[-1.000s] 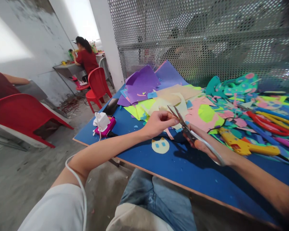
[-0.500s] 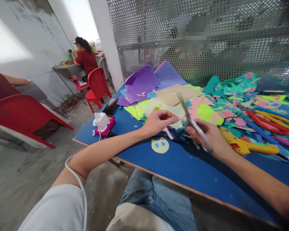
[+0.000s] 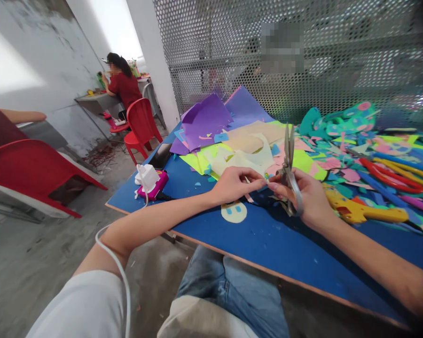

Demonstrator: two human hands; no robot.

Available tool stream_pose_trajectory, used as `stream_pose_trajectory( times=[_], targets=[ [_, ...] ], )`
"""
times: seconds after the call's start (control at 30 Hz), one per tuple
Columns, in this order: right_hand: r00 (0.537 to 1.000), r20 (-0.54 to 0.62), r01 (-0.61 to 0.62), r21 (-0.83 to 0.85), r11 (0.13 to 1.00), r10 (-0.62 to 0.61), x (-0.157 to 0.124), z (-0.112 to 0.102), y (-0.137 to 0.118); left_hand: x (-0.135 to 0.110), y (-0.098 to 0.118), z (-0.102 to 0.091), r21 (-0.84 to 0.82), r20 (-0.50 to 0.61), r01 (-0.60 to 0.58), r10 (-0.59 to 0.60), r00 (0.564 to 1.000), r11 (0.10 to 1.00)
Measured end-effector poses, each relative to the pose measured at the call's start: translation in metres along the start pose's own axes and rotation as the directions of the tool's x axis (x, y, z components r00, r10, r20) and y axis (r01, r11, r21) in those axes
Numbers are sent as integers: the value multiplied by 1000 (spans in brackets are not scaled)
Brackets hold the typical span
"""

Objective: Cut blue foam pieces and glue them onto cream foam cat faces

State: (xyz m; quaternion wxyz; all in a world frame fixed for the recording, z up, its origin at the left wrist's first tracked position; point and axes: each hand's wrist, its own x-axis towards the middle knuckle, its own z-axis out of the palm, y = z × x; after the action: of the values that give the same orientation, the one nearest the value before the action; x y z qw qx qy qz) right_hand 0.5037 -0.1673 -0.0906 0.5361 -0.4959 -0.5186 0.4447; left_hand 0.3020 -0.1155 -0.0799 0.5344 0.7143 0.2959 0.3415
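Observation:
My right hand (image 3: 305, 192) is closed around a pair of scissors (image 3: 289, 162), whose blades point up and stand slightly apart. Its thumb and finger also reach to the fingertips of my left hand (image 3: 238, 184). The left hand is pinched, and a tiny light piece shows where the fingertips meet; it is too small to name. Just below the left hand, a cream cat-face cutout (image 3: 234, 212) with blue eyes lies on the blue table (image 3: 232, 239). The hand covers its top edge.
Purple sheets (image 3: 206, 119) and a cream sheet with a curved cut (image 3: 248, 157) lie behind my hands. To the right are a yellow glue gun (image 3: 366, 209), red-handled scissors (image 3: 387, 176) and many scraps. A white charger (image 3: 148, 177) sits left. A person (image 3: 121, 84) sits far left.
My two hands have come together at the fingertips. The scissors have turned from leaning left to nearly upright, with blades more apart. My left hand now overlaps the top of the cutout.

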Motion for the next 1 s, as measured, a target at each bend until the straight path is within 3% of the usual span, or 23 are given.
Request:
stream_pose_trajectory(
  times=[0.27, 0.43, 0.7, 1.0],
  targets=[
    [998, -55, 20, 31, 999, -18, 0, 5, -6, 4, -6, -4, 27, 47, -28, 26, 999, 999],
    [994, -108, 33, 49, 998, -28, 2, 0, 0, 4, -6, -6, 111, 5, -75, 75, 997, 991],
    [999, -45, -4, 89, 996, 8, 0, 3, -5, 2, -1, -5, 129, 15, -120, 119, 993, 984],
    [999, -43, 16, 133, 991, -10, 5, 3, 6, 2, -1, -4, 168, 26, -80, 76, 997, 983]
  ],
)
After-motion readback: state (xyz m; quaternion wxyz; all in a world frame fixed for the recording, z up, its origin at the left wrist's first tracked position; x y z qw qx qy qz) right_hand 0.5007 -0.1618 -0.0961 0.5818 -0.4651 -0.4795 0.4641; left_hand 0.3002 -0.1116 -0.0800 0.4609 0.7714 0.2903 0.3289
